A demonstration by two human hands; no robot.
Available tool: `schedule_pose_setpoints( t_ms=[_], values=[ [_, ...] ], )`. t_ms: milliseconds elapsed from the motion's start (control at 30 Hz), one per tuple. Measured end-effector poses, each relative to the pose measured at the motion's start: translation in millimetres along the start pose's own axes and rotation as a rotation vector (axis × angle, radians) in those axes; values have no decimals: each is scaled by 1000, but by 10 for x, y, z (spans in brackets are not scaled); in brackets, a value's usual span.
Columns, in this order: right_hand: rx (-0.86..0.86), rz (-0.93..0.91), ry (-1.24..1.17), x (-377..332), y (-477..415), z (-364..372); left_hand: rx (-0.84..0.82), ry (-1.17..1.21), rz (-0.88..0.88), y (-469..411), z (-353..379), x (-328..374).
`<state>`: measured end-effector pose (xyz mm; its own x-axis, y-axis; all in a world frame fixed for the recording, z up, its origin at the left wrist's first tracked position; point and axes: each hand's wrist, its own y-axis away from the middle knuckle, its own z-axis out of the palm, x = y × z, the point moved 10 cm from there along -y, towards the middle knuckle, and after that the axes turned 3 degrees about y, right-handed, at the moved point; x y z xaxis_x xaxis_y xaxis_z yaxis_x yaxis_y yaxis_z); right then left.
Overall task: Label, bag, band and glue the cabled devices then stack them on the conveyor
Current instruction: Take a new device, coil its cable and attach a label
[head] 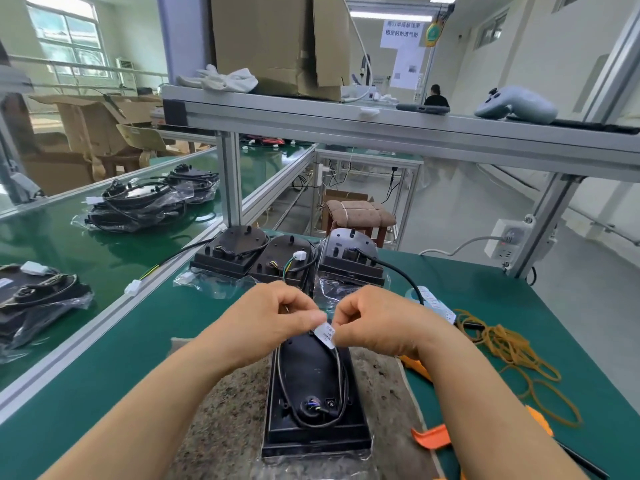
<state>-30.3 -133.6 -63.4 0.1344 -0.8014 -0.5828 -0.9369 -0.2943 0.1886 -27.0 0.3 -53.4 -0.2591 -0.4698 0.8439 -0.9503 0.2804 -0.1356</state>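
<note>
Labelling step. Device (317, 386) lies back-up on the mat (225, 410), lower centre of frame, its cable (279, 372) looped on top. Left hand (273, 317) and right hand (374, 320) meet just above its far end, the fingers of both curled and pinching the white label (325, 332).

I cannot tell whether the cable runs inside the label. My judgement: hold it taut, line up the edges before pressing, print outward, then squeeze flat along the whole length.

Bands (512, 344) lie at right. Bagged devices (138, 206) sit on the conveyor (69, 244), upper left.
</note>
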Motion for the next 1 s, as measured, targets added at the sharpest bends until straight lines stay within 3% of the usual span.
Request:
schedule_pose_setpoints(
  t_ms=[133,300,433,600,767,1000],
  values=[
    [-19,-8,-38,-14,-26,57,-60,1,-23,-8,74,0],
    [242,79,-262,279,-98,-67,208,237,-214,37,-18,-387],
    [271,153,-216,524,-182,135,251,259,-277,112,212,-598],
    [321,172,-181,625,-236,257,267,51,-296,131,337,-651],
    [318,140,-132,618,-262,260,390,-168,-308,188,258,-611],
    [323,130,-122,651,-278,332,419,-279,-299,212,262,-617]
  ],
)
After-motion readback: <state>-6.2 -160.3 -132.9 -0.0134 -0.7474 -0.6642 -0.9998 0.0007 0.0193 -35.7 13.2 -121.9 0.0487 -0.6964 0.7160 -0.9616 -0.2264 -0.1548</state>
